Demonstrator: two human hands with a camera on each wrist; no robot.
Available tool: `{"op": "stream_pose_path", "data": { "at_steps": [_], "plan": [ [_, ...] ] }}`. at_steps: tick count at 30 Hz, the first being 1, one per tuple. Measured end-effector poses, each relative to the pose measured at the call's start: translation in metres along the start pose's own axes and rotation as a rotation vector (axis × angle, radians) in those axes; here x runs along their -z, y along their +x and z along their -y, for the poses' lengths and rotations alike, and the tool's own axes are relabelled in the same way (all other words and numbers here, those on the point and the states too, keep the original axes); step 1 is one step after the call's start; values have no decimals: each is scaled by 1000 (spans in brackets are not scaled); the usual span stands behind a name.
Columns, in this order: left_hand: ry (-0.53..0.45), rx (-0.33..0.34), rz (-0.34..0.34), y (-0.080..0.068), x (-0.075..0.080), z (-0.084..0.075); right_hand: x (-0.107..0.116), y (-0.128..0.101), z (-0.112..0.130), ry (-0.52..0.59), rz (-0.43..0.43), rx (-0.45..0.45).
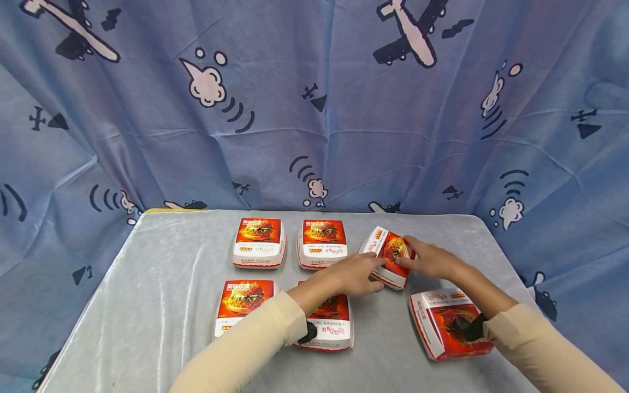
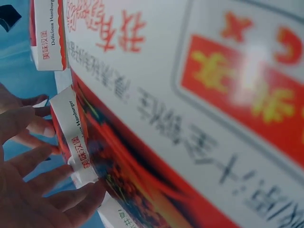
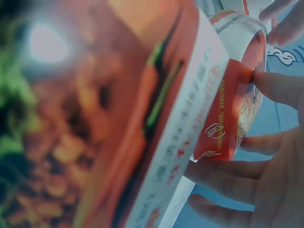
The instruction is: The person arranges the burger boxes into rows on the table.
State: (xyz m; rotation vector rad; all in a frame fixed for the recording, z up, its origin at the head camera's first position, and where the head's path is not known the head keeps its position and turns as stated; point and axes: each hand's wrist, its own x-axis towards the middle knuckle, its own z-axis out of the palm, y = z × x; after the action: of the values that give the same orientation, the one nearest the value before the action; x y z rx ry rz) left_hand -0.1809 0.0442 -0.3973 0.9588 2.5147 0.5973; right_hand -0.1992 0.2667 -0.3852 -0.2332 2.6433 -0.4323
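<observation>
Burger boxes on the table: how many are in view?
6. Back row: back-left box, back-middle box, and a tilted box held by both hands. Front row: front-left box, front-middle box partly under the left forearm, front-right box under the right wrist.

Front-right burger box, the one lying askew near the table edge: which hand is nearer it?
Right. The right hand sits just behind that box, its forearm passing over it; the left hand is further left, both holding the tilted box.
</observation>
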Motion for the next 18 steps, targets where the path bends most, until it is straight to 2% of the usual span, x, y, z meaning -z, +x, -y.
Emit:
{"op": "stream_pose_path", "data": {
  "at_steps": [6, 18],
  "plan": [
    [-4, 1, -19, 0, 1, 1, 1, 3, -1, 14, 27, 28],
    [-15, 16, 10, 0, 0, 2, 1, 8, -5, 50, 56, 80]
  ]
}}
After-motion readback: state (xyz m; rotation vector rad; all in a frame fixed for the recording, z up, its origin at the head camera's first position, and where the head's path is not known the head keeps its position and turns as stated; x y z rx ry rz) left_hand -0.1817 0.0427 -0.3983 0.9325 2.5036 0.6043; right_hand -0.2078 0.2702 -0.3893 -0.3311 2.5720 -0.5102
